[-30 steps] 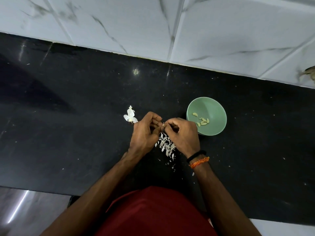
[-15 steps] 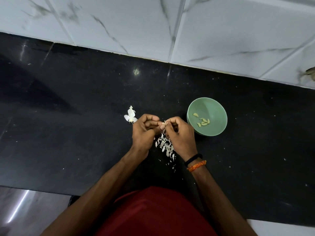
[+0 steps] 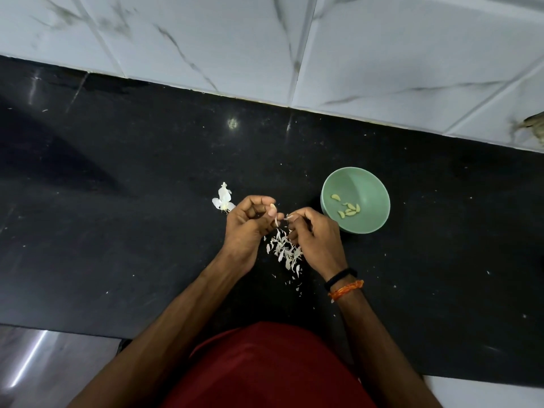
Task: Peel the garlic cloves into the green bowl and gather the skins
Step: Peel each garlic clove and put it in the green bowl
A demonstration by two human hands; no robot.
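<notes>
Garlic cloves [image 3: 348,209], several peeled, lay in green bowl [image 3: 371,184]; left hand [image 3: 248,222] pinched a clove, right hand [image 3: 315,237] pinched skin; skins [image 3: 284,250] lay ungathered on desk [image 3: 117,231].

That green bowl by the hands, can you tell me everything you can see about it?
The green bowl is small, round and pale mint green, smooth and matte, plastic or glazed ceramic by its look. It stands upright on the black countertop, to the right of the two hands and slightly farther from the person. Inside, toward its near side, lie a handful of pale yellowish peeled garlic cloves, one a little apart from the rest. The right hand works close beside its rim; whether it touches the bowl cannot be told.
</notes>
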